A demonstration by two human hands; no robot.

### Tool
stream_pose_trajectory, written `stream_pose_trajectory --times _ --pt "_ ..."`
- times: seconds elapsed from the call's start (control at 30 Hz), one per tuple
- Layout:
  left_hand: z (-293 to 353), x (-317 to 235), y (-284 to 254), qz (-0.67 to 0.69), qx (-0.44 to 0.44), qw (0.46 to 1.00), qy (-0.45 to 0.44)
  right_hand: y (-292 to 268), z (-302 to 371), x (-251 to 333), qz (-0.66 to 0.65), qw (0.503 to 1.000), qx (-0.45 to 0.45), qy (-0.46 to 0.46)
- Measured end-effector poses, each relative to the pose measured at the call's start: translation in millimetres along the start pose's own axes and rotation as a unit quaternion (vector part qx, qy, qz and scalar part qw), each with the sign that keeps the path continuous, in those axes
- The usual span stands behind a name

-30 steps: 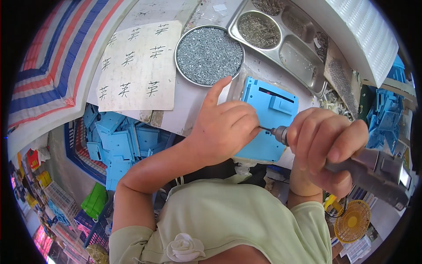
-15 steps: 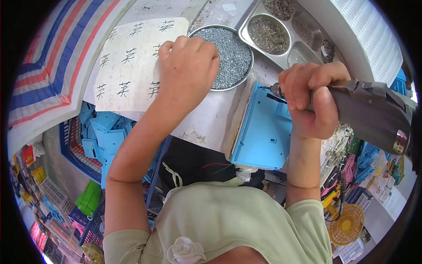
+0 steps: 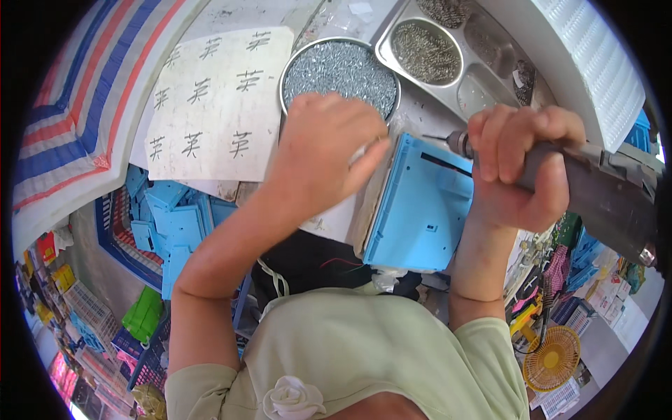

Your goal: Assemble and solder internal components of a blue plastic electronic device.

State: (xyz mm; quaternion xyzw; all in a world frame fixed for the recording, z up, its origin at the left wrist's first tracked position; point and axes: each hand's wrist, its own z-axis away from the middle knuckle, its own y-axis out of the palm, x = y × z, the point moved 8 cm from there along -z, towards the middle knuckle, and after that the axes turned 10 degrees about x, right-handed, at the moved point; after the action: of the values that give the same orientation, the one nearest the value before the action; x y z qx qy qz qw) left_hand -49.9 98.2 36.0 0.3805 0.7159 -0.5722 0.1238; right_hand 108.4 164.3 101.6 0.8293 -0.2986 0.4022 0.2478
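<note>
My right hand [image 3: 521,168] is wrapped round a dark electric screwdriver [image 3: 609,199]. The tool's thin bit points left, over the top edge of a light-blue plastic panel [image 3: 409,213]. A narrow black strip [image 3: 437,162] lies across the upper part of that panel. My left hand [image 3: 329,147] hovers just left of the panel, its fingers curled and closed; whatever they may pinch is hidden. Just beyond it stands a round metal bowl [image 3: 282,87] full of small silvery screws [image 3: 343,68].
A steel compartment tray [image 3: 456,94] with small metal parts stands at the back right. Left of the bowl lies a sheet of paper [image 3: 210,133] with handwritten characters. Blue plastic pieces [image 3: 178,220] fill a basket [image 3: 112,234] at the left. A yellow basket [image 3: 551,357] sits lower right.
My left hand has come away from the bowl, moving right and nearer toward the blue panel. My right hand and the screwdriver have shifted a little to the right.
</note>
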Motion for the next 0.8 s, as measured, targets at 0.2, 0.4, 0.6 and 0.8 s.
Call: stream_pose_trajectory --times 0.2,0.4,0.6,0.8 --pt "23.0 -45.1 18.1 0.076 0.017 0.992 0.096 4.8 3.7 -4.4 -0.025 0.999 0.004 0.025" --pt "30.3 -47.6 28.4 0.029 0.046 0.995 0.078 5.7 5.3 -10.0 -0.032 0.999 0.010 0.034" --pt "30.8 -46.4 29.0 0.038 0.049 0.996 0.071 5.8 4.4 -11.4 -0.026 0.999 0.002 0.040" --pt "31.4 -46.0 29.3 0.049 0.035 0.996 0.071 11.3 3.5 -13.5 -0.007 0.999 -0.007 0.053"
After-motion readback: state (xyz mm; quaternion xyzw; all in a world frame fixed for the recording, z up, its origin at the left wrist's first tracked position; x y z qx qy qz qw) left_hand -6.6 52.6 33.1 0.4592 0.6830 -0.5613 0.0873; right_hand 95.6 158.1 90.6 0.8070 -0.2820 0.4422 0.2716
